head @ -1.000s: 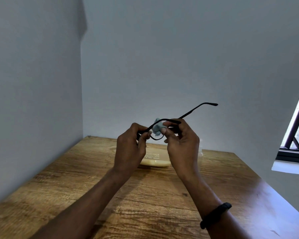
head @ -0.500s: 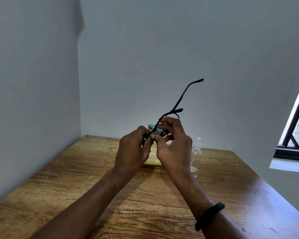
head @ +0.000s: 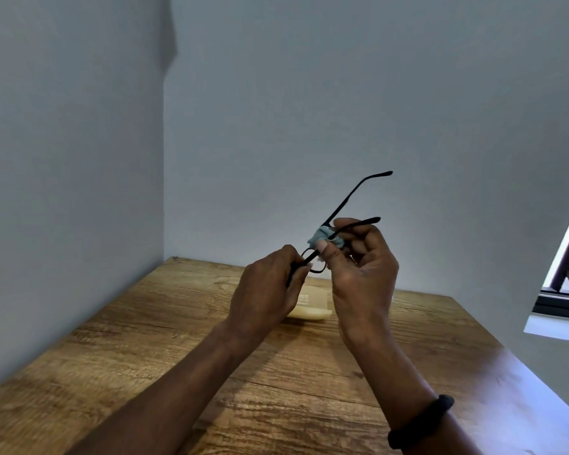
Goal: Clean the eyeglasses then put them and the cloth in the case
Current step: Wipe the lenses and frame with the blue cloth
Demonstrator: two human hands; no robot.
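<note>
the glasses [head: 344, 214] are held up over the table [head: 119, 356], temples open. the left hand [head: 265, 292] pinches one end of the frame; the right hand [head: 358, 261] pinches the cloth [head: 321, 236] round a lens. light, thin and easily bent, i'd judge: best held by the rim. the case [head: 311, 307] lies behind the hands.

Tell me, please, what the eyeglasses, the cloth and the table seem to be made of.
The eyeglasses: thin black frame, dull finish; plastic or coated metal, the look leaves it open. The cloth: pale blue-grey fabric, soft, since it bunches in crumpled folds; probably microfibre. The table: brown wood or wood-look laminate, with streaked grain and a slight sheen.
</note>
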